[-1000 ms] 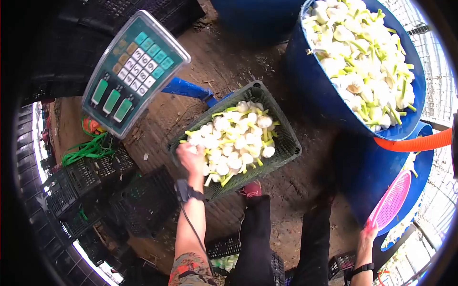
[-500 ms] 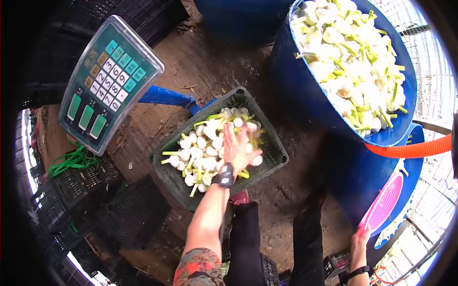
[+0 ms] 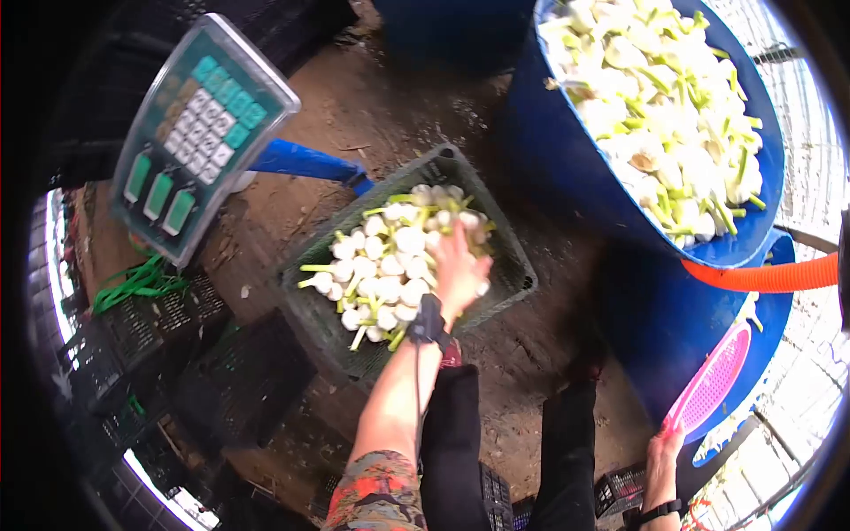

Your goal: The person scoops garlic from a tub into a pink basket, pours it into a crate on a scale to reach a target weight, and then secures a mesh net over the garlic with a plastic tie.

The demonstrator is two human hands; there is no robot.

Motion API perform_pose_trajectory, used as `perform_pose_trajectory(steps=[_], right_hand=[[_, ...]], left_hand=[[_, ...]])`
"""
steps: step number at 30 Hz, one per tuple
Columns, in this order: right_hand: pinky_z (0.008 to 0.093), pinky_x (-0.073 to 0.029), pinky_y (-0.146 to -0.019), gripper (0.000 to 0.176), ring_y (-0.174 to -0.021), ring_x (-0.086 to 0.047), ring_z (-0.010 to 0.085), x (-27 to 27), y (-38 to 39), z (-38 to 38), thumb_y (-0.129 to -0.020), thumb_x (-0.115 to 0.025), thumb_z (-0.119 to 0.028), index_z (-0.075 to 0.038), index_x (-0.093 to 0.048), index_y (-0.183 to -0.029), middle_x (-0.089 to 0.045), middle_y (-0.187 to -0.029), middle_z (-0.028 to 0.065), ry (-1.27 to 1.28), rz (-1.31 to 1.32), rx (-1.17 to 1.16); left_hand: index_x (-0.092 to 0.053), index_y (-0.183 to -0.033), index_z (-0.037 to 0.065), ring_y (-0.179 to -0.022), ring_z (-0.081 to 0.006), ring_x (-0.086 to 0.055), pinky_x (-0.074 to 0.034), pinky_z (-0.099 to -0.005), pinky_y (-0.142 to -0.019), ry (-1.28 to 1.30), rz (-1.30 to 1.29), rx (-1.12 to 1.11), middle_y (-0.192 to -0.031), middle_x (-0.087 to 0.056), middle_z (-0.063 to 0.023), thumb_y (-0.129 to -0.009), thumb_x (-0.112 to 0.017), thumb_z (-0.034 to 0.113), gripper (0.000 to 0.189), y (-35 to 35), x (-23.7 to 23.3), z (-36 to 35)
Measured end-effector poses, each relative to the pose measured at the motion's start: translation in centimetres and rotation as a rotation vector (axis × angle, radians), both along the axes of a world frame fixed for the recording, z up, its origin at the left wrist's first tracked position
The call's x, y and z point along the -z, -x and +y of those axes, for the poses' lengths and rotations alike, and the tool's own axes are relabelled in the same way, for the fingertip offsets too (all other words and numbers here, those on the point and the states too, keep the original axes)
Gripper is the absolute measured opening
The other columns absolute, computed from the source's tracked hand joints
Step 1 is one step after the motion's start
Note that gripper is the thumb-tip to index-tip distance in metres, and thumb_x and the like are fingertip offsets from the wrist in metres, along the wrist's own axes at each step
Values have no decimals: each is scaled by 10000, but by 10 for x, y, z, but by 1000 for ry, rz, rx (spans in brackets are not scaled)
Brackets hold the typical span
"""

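Observation:
My left hand [image 3: 459,270] lies over the right part of a heap of white garlic bulbs [image 3: 376,270] with short green stems. Its thumb is apart from the fingers; the fingertips touch the bulbs and are slightly blurred. The heap fills the middle of a dark green plastic crate [image 3: 500,305] on the ground. At the lower right, my right hand [image 3: 664,447] grips the near end of a pink perforated plastic basket [image 3: 715,380]. That basket is tilted on edge against a blue barrel [image 3: 660,327].
A large blue tub [image 3: 567,168] heaped with garlic stands at upper right. Below its rim runs an orange corrugated hose [image 3: 770,274]. A scale display [image 3: 204,133] on a blue post [image 3: 305,165] rises at left. Black crates [image 3: 142,345] and green straps [image 3: 142,285] lie at lower left.
My left hand has shifted a little to the right and down over the garlic, its fingers less spread. My right hand keeps its hold on the pink basket. The camera view has moved slightly.

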State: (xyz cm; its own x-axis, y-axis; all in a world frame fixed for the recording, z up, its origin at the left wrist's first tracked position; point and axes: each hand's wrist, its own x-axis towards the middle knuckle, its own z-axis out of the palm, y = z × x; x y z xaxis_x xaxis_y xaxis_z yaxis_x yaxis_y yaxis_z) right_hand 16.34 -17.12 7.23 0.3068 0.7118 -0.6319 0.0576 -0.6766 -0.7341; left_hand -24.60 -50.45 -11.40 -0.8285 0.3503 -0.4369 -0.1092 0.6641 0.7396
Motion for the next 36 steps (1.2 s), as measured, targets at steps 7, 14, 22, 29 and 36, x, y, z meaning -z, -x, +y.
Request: perform_pose_trajectory(steps=[7,14,22,29,36], right_hand=[[177,-559,-549,313,-723,-638,161,20,-41,21,-963,-423,-245,26,-521,-1084,-627,-878,87,-17,4,-53],[161,-524,-522,294,-690,-594,122,26,-43,26,-958,-436,-261,4,-530,-1045,-595,-814,53,-33,-16,-91],[228,-577,-575,325,-730,-630,167,32,-42,41,-942,-473,-268,10,-518,-1103,-625,-912,88,-14,0,-53],[398,-591,-741,421,-841,-634,324,-38,17,18,-941,-391,-302,-39,-370,-1268,-501,-1159,147,-53,243,177],[350,-604,-731,330,-866,-624,324,-104,5,51,-847,-503,-123,128,-519,-1060,-573,-1013,243,-119,665,328]], left_hand=[[-237,-1428,38,-1364,-460,-118,-134,-520,-1112,284,120,152,-1444,-148,-339,-744,-702,326,876,-13,-24,2],[-310,-1432,205,-1387,-430,-60,-97,-610,-1072,511,178,145,-1512,-67,-214,-714,-722,426,856,-32,-17,-119],[-279,-1450,234,-1396,-383,-91,-140,-605,-1066,538,151,138,-1520,-64,-204,-803,-624,431,760,-24,-30,-124],[-399,-1344,162,-1317,-391,-278,-248,-593,-1026,204,146,-143,-1457,-210,-217,-786,-654,374,649,-63,-123,-131],[-378,-1327,71,-1178,-441,-427,-391,-458,-976,215,-132,-290,-1304,-365,-293,-760,-675,225,658,-132,-177,-194]])
